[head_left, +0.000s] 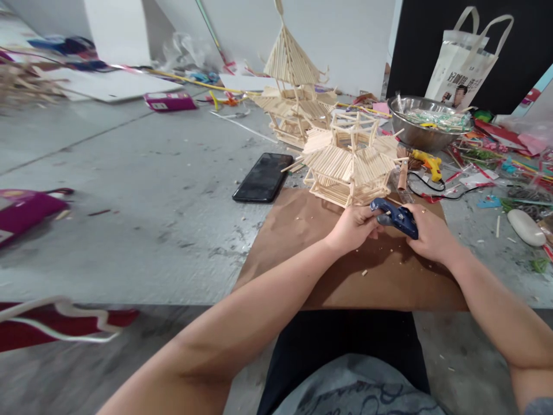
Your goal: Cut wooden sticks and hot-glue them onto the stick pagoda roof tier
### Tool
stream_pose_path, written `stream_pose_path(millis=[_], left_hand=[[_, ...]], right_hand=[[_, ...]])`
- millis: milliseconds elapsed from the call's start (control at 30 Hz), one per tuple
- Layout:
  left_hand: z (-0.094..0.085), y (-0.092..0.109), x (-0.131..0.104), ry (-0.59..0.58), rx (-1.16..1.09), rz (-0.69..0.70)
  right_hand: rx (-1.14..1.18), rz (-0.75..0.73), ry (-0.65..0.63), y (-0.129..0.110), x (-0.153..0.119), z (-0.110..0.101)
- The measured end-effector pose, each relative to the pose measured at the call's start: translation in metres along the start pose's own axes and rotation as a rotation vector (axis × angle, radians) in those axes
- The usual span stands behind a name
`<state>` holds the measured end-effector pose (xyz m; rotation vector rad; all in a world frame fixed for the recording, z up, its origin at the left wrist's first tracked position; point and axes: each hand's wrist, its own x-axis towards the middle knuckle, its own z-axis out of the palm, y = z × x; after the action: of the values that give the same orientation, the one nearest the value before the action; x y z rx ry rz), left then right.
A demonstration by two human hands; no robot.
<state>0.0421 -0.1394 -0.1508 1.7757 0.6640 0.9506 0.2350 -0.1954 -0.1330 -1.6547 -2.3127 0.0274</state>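
Observation:
My right hand (pixel 432 233) is wrapped round a dark blue hand cutter (pixel 400 219), whose head points left. Close against that head, my left hand (pixel 355 227) is closed in a pinch. A pale tip of a thin wooden stick (pixel 388 213) shows at the cutter's jaws; most of it is hidden by the fingers. Just beyond both hands stands a small pavilion model (pixel 352 161) built of wooden sticks, with a sloped roof ring and an open frame on top. Brown paper (pixel 345 288) lies under the hands, with small cut bits (pixel 364 272) on it.
Behind stands a taller stick pagoda (pixel 294 63) with a pointed roof. A black phone (pixel 263 177) lies left of the model. On the right are a metal bowl (pixel 421 135), a yellow glue gun (pixel 427 164) with its cord, a white oval object (pixel 526 227) and scattered craft scraps.

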Motion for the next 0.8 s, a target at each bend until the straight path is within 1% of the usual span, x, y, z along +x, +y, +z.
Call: stream_pose_path(millis=[67, 133, 167, 267, 300, 367, 500, 667, 800], left_hand=[[-0.0011, -0.0016, -0.0005, -0.018, 0.076, 0.061], [-0.0021, -0.0036, -0.0007, -0.007, 0.198, 0.161], [-0.0024, -0.0044, -0.0007, 0.018, 0.279, 0.226], [-0.0024, -0.0055, -0.0011, 0.149, 0.507, 0.416], [-0.0021, -0.0053, -0.0013, 0.185, 0.559, 0.460], [-0.0013, -0.0044, -0.0017, 0.222, 0.618, 0.522], [-0.0003, -0.0029, -0.0013, 0.248, 0.640, 0.590], [-0.0021, -0.0061, 0.0003, 0.255, 0.622, 0.606], [-0.0046, -0.0081, 0.0003, 0.252, 0.657, 0.615]], right_hand=[[0.066, -0.085, -0.002, 0.0028, 0.0022, -0.0017], [0.106, -0.143, -0.003, 0.0052, 0.0029, -0.0025], [0.122, -0.161, -0.005, 0.0060, 0.0027, -0.0025], [0.173, -0.177, -0.006, 0.0066, 0.0012, -0.0021], [0.189, -0.172, -0.005, 0.0062, 0.0007, -0.0020], [0.216, -0.151, -0.005, 0.0049, 0.0000, -0.0020], [0.215, -0.129, -0.007, 0.0031, 0.0006, -0.0024], [0.202, -0.155, 0.007, 0.0035, 0.0021, -0.0013], [0.212, -0.164, 0.003, 0.0030, 0.0019, -0.0021]])
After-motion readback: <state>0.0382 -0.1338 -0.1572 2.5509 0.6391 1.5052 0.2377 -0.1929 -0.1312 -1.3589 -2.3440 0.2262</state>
